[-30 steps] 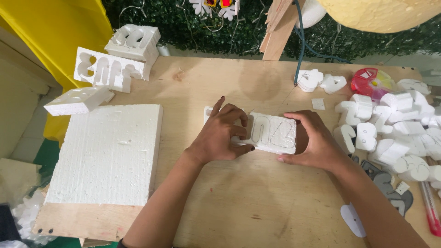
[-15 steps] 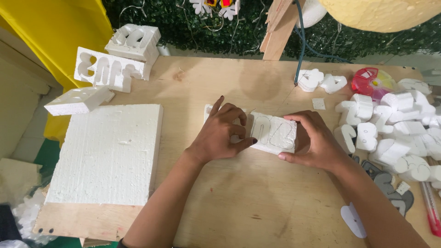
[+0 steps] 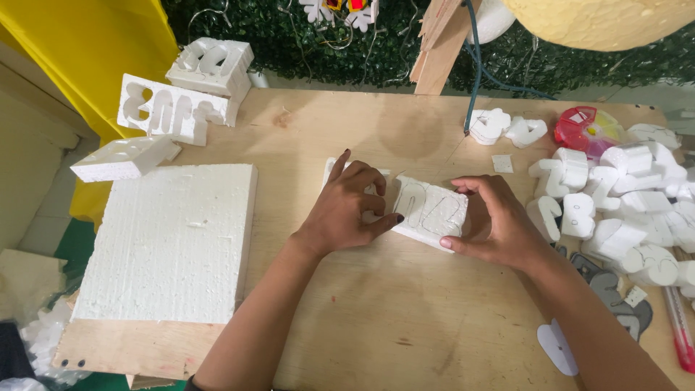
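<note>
A small white foam block (image 3: 427, 208) with pencil outlines of shapes drawn on its top lies near the middle of the wooden table (image 3: 376, 318). My left hand (image 3: 351, 206) presses on its left part, fingers spread over it, thumb along the near edge. On the block's right side my right hand (image 3: 496, 224) grips it, thumb on the near corner and fingers curled over the far edge. The block's left end is hidden under my left hand.
A large white foam slab (image 3: 170, 242) lies at the left. Foam offcuts with cut-out shapes (image 3: 181, 98) stand at the back left. A heap of cut foam pieces (image 3: 622, 210) fills the right side. A thin wire (image 3: 467, 87) hangs behind the block. A red pen (image 3: 679, 329) lies at the right edge.
The block has turned slightly between my hands, its right end swinging nearer. Both hands stay on it.
</note>
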